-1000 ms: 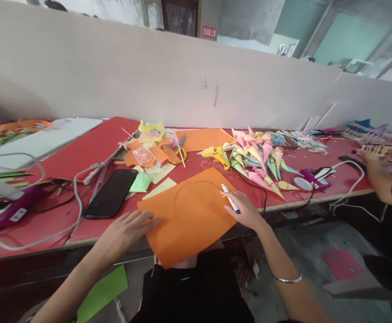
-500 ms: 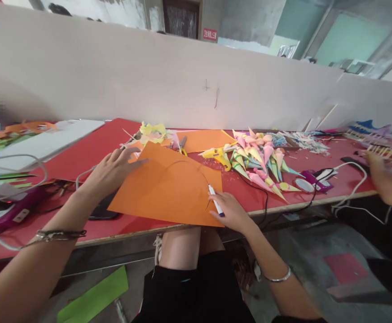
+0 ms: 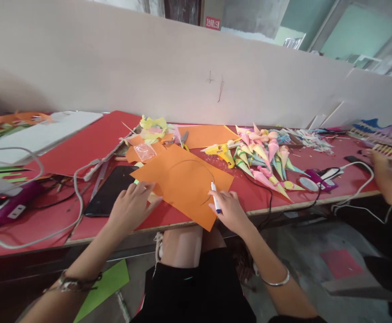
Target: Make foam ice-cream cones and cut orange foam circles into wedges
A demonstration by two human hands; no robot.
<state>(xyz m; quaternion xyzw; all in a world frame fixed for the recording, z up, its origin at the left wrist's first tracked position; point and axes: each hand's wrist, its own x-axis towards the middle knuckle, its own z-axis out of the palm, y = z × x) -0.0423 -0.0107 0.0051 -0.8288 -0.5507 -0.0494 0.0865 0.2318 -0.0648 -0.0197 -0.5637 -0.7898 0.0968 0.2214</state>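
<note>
A sheet of orange paper [image 3: 185,184] lies turned at an angle on the red table, with one corner past the front edge. It carries a thin drawn arc that curves over its right half. My right hand [image 3: 231,211] is closed around a white marker with a dark blue end [image 3: 215,197], its tip at the arc near the sheet's right side. At the lower left edge of the paper rests my left hand [image 3: 131,204], thumb and fingers apart, holding nothing. Left of it lies a black phone or tablet [image 3: 110,190].
Behind the sheet are a yellow glue gun [image 3: 221,153], scissors [image 3: 184,139] and another orange sheet [image 3: 205,136]. Pastel paper cones [image 3: 263,154] are heaped to the right. White cables [image 3: 80,197] and a purple power strip [image 3: 10,204] occupy the left. A co-worker's hand [image 3: 380,166] is far right.
The orange sheet has turned clockwise, its near right corner now past the table edge. My left hand has come down and right, from the sheet's upper left to its lower left edge.
</note>
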